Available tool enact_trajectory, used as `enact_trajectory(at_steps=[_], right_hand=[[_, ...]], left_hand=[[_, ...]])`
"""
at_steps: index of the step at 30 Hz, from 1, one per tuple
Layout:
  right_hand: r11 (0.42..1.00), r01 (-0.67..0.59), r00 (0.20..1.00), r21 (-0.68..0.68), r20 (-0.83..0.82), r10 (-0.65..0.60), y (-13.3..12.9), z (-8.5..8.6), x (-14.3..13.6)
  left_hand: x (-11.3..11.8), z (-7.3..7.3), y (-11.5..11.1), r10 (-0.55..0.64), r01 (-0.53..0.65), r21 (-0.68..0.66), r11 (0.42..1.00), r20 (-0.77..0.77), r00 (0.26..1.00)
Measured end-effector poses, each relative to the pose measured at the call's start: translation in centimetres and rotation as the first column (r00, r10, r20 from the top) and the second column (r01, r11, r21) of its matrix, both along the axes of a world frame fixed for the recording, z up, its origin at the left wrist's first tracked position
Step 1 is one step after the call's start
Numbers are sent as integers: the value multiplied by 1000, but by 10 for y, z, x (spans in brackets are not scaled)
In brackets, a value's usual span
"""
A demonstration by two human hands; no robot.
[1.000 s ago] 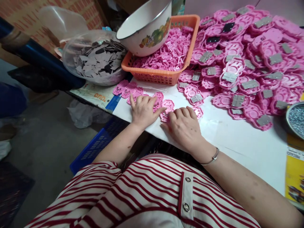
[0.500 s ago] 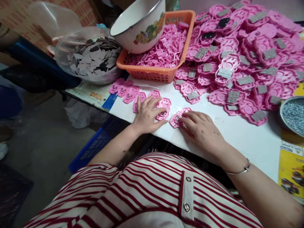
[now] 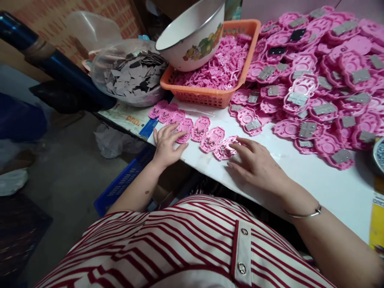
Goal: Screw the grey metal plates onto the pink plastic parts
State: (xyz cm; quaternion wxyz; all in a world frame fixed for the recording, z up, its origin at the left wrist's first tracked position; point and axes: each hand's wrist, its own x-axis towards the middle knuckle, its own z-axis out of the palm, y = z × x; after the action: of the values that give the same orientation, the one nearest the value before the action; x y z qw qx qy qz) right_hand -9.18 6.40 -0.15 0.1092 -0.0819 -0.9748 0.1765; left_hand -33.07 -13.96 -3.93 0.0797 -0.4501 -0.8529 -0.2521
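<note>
Several pink plastic casings lie in a slanting row on the white tabletop. My left hand (image 3: 167,147) is open, fingers spread, beside the casing (image 3: 185,129) in the middle of the row, its fingertips at that casing's left edge. At the row's right end, my right hand (image 3: 256,162) reaches over the nearest casing (image 3: 224,149), which has small metal bits in it. The fingertips cover that casing's right end, while the thumb stands apart below. Another casing (image 3: 212,140) with small metal bits lies just left of it, and one more (image 3: 201,129) beyond.
A large heap of pink casings with grey plates (image 3: 330,92) covers the right back. Behind the row, an orange basket (image 3: 207,96) holds small pink parts and a tilted enamel bowl (image 3: 192,44). A clear bowl (image 3: 100,86) of grey pieces stands left. A metal bowl (image 3: 378,156) sits far right.
My left hand has moved left along the row, uncovering casings in the middle. The right-end casing now sits close against its neighbour. The view has shifted slightly.
</note>
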Motion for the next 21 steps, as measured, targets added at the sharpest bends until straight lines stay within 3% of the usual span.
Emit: enact_trajectory(at_steps=[6,10,18,21], right_hand=[[998,61,998,-15,10,-61,-11,-5,-12],[988,146,989,-42,1,-147,-18,-9,-7],[959,233,972,-164,25,-232,-44,-14,-15],[945,262,965,-197,28,-262,-42,-17,-13]], left_hand=[[-14,2,9,33,-32,-9,999,34,999],[-16,9,22,9,-8,54,999,-11,1000],[17,27,53,-303,303,-10,953,-69,950],[26,26,54,-425,415,-121,902,-67,903]])
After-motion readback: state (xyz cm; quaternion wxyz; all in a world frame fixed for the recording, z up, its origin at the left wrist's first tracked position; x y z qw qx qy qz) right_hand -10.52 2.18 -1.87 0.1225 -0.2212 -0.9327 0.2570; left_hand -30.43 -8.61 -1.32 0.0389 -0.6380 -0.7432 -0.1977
